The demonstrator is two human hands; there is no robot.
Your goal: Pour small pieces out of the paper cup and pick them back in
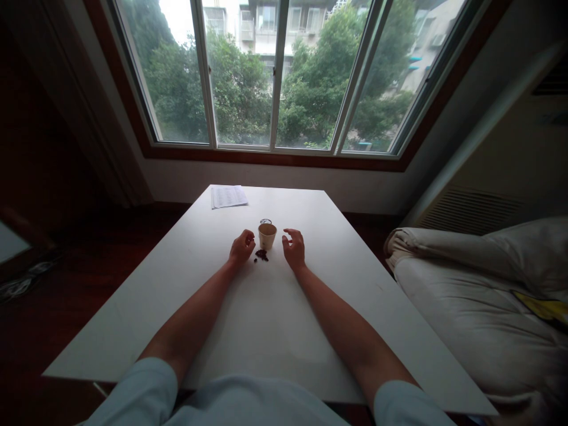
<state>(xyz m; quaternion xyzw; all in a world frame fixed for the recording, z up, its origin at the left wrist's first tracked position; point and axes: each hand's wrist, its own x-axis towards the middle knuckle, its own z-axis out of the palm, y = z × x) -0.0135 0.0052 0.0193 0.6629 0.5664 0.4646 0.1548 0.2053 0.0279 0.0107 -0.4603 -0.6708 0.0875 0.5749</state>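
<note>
A tan paper cup (267,236) stands upright on the white table (266,319). Right in front of it lies a small heap of dark brown pieces (261,255), too small to name for certain; one lies apart to the left. My left hand (242,246) is beside the cup's left side with its fingers curled closed; whatever they may hold is too small to make out. On the cup's other side, my right hand (294,248) has thumb and fingers apart with nothing between them. It does not touch the cup.
Just behind the cup lies a thin, dark, looped thing (265,221). Printed paper sheets (229,196) rest at the table's far left corner. A padded beige seat (461,302) adjoins the right side. Beyond the far edge is a wall with a wide window (275,77).
</note>
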